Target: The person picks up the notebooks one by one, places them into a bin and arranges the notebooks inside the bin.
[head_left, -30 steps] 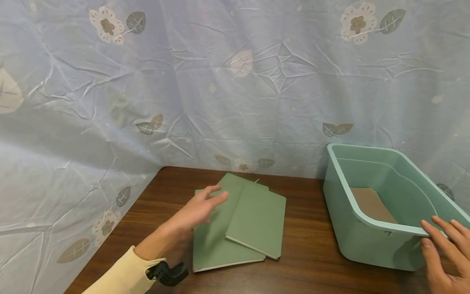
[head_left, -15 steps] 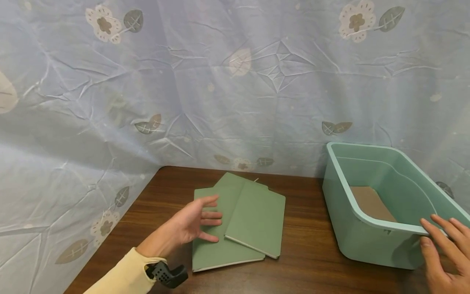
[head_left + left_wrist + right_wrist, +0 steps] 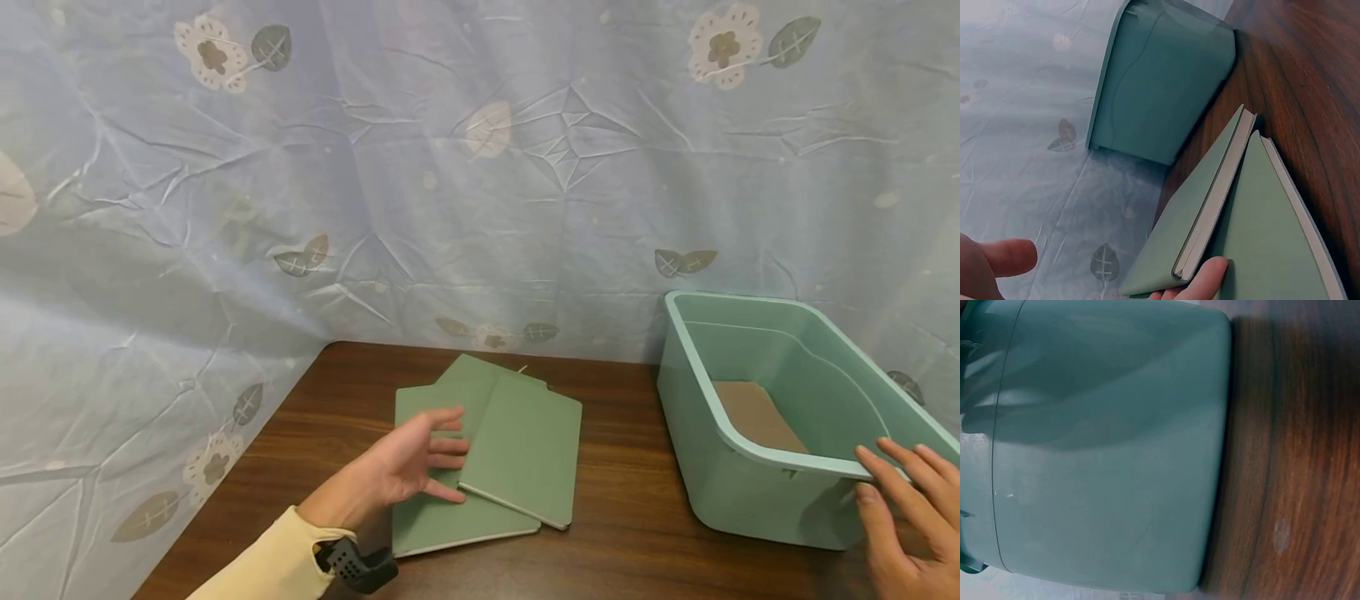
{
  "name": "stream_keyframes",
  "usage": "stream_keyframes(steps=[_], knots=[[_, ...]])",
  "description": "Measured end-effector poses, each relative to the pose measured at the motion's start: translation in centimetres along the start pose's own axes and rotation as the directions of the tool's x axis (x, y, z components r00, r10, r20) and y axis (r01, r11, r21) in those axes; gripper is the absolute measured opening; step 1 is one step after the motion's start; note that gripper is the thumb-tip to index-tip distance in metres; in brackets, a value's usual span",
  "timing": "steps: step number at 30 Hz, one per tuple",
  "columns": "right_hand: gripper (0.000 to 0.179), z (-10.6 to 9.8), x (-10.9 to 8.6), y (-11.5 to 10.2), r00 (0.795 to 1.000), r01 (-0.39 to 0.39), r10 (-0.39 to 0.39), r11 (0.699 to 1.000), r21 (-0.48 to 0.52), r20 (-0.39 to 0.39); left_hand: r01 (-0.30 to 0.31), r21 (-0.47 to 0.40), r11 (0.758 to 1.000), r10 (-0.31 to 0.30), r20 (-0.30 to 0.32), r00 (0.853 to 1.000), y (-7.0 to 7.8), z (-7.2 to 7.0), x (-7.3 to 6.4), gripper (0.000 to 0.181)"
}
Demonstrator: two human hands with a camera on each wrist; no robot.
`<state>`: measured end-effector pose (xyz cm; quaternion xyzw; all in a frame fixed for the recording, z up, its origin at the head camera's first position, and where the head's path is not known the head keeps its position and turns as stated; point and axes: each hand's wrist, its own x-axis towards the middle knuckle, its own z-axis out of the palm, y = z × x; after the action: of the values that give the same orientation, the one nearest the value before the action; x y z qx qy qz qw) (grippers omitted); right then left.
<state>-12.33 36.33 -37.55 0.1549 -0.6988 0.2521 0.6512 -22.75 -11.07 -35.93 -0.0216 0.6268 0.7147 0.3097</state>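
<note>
Notebooks (image 3: 525, 450) (green, overlapping) under left hand (image 3: 407, 462), fingers spread; right hand (image 3: 911, 518), fingers extended, at bin rim (image 3: 802, 462).

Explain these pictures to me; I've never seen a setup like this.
No machine here: each grip is a person's bare hand. The wide picture comes from a head camera; the other two come from wrist cameras. On the brown table lie overlapping green notebooks; to their right stands a green bin with a flat brown piece inside. The left grip is at the notebooks, thumb apart, clasping nothing. The right grip rests on the bin's rim.
</note>
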Motion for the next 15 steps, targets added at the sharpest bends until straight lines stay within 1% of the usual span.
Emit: stream_keyframes(steps=[2, 4, 7, 9, 13, 15], knots=[[0.031, 0.2, 0.2, -0.2, 1.000, 0.021, -0.021, 1.000, -0.006, -0.010, -0.003, -0.004, 1.000, 0.003, 0.001, 1.000, -0.1, 0.2, 0.2, 0.080], [0.033, 0.1, 0.3, -0.4, 1.000, 0.018, -0.018, 0.999, -0.030, 0.004, -0.006, -0.004, 1.000, 0.006, -0.001, 1.000, -0.2, 0.4, 0.4, 0.079], [0.034, 0.1, 0.4, -0.5, 0.999, 0.031, -0.031, 0.999, -0.032, 0.011, -0.007, -0.001, 1.000, 0.007, -0.007, 1.000, -0.2, 0.8, 0.6, 0.078], [0.035, 0.0, 0.4, -0.4, 0.999, 0.043, -0.042, 0.998, -0.037, 0.024, -0.009, 0.004, 1.000, 0.009, -0.019, 1.000, -0.2, 1.0, 0.7, 0.077], [0.035, 0.1, 0.5, -0.4, 0.997, 0.075, -0.074, 0.997, -0.032, 0.020, -0.017, 0.021, 1.000, 0.018, -0.045, 0.999, -0.4, 1.2, 1.2, 0.075], [0.035, 0.0, 0.4, -0.4, 0.998, 0.064, -0.063, 0.997, -0.031, 0.018, -0.023, 0.041, 0.999, 0.025, -0.057, 0.998, -0.6, 1.4, 1.6, 0.071]])
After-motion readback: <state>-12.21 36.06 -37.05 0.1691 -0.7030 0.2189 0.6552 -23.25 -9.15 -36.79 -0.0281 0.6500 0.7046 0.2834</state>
